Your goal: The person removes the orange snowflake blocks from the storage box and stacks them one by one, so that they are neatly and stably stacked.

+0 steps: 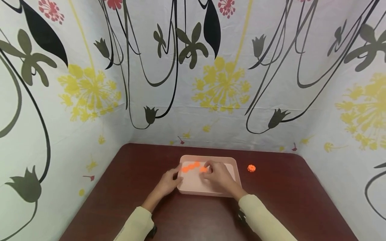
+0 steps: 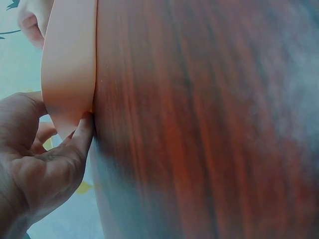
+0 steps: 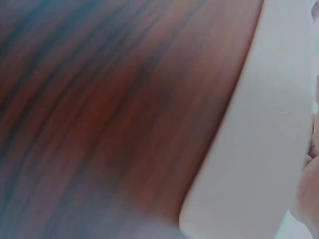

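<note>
"What are you wearing on your arms?"

"Long sleeves in a pale, creamy yellow-beige. My left sleeve (image 1: 135, 225) and my right sleeve (image 1: 262, 217) match, plain and fairly loose, with smooth rounded ends that stop short of the wrist."

"Any markings?"

"A faint, fine line of marking near the outer edge of the left one, too small to read."

"And those dark bits under the cuffs?"

"A small black piece (image 1: 153, 231) peeks out at my left cuff. At my right cuff there's a dark patch (image 1: 242, 216) flecked with lighter spots; I can't make out its shape."

"And beyond the cuffs?"

"My left hand (image 1: 166, 183) and right hand (image 1: 221, 174) are bare."
</note>
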A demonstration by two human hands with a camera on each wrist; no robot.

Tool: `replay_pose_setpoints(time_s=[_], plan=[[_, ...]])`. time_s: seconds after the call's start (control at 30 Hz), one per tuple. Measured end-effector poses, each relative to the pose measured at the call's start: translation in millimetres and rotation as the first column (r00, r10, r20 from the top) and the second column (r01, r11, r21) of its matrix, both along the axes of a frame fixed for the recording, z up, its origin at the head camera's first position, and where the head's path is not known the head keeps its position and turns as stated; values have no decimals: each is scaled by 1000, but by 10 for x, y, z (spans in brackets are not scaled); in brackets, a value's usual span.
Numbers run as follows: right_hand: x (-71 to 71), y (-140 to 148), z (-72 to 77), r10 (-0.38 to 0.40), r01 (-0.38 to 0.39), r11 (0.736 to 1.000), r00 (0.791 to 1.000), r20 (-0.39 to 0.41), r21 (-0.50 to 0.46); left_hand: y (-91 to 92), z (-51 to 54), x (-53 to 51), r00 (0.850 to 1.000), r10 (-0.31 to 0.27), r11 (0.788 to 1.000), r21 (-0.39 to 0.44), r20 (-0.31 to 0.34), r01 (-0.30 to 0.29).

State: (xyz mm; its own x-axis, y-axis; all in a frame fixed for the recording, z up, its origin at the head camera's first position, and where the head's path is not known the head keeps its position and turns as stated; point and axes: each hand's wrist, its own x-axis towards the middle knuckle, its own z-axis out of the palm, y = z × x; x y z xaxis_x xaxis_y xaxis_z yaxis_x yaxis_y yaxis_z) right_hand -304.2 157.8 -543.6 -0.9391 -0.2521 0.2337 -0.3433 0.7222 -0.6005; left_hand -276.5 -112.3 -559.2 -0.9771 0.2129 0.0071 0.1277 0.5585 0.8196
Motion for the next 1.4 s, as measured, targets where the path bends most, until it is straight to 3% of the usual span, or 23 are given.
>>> replay_pose_setpoints(time_s=[0.3, 0.53, 0.9, 1.4], plan=[[132, 411, 214, 29, -33, 999, 993, -114, -37, -11, -31, -13, 1000, 1, 1000, 7, -8, -1], [154, 842, 272, -48, 48, 999, 990, -134, -4, -11, -31, -7, 1000, -3, 1000, 0, -12, 3], [96, 1528, 190, -207, 216, 976, 943, -262, 6, -3, -12, -2, 1000, 5, 1000, 3, -6, -5], [52, 1962, -41, -305, 317, 946, 941, -144, 69, -9, -7, 4, 1000, 8, 1000, 8, -3, -8]])
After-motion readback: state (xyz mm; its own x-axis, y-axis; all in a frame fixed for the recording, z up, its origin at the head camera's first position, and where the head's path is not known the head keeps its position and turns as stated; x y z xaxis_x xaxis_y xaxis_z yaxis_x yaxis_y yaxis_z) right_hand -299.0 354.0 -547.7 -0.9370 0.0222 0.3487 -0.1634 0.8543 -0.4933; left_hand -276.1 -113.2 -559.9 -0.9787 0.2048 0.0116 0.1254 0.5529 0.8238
